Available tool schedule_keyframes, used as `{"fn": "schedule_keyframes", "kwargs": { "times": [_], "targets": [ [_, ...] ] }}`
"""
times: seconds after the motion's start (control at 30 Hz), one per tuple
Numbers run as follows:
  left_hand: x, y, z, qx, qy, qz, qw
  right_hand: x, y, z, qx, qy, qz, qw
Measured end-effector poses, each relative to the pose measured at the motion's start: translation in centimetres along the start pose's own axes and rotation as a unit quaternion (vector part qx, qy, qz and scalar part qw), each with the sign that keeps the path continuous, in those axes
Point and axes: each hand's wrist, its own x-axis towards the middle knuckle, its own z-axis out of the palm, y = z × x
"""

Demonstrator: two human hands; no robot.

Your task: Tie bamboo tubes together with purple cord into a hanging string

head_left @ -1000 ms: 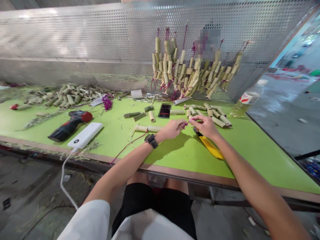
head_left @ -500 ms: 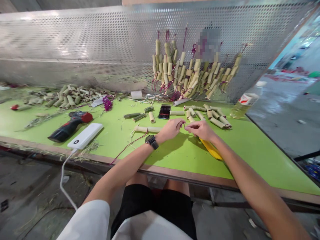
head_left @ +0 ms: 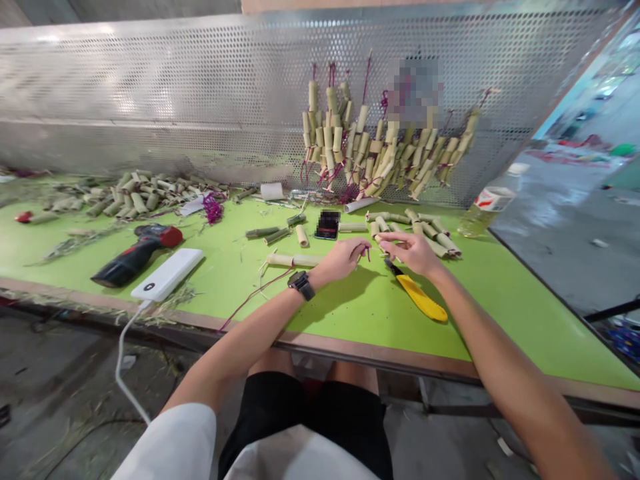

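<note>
My left hand (head_left: 349, 257) is closed in a pinch on a purple string (head_left: 369, 253), whose short end pokes out past the fingertips. Beside that wrist lies a pale bamboo tube (head_left: 293, 260) with more purple string tied round it. My right hand (head_left: 411, 251) has its thumb and forefinger apart, the fingertips at a short bamboo piece (head_left: 375, 229); whether they touch it I cannot tell. Below this hand rests a yellow-handled cutting tool (head_left: 420, 300) with a dark tip. Behind it several bamboo pieces (head_left: 434, 241) lie strung or grouped together.
Strings of bamboo tubes (head_left: 370, 143) hang on the perforated metal panel (head_left: 150, 87). A phone (head_left: 327, 225) lies mid-table. Leftward are a power drill (head_left: 137, 253), a white power bank (head_left: 167, 275) with cable, and a bamboo pile (head_left: 135, 195). A bottle (head_left: 493, 201) stands at right.
My right hand has let go of the purple string and moved slightly up and right to the bamboo pieces, uncovering the yellow-handled tool. My left hand keeps its pinch.
</note>
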Motion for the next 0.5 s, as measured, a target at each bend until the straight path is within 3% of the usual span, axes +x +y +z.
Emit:
{"fn": "schedule_keyframes", "kwargs": {
  "times": [0.27,0.5],
  "targets": [
    [-0.4,0.1,-0.1,0.001,-0.005,0.000,1.000,-0.3,0.7,2.7,-0.016,-0.005,-0.013,1.000],
    [-0.4,0.3,0.0,0.010,-0.012,0.010,1.000,-0.2,0.4,2.9,0.027,-0.034,0.014,0.999]
  ]
}}
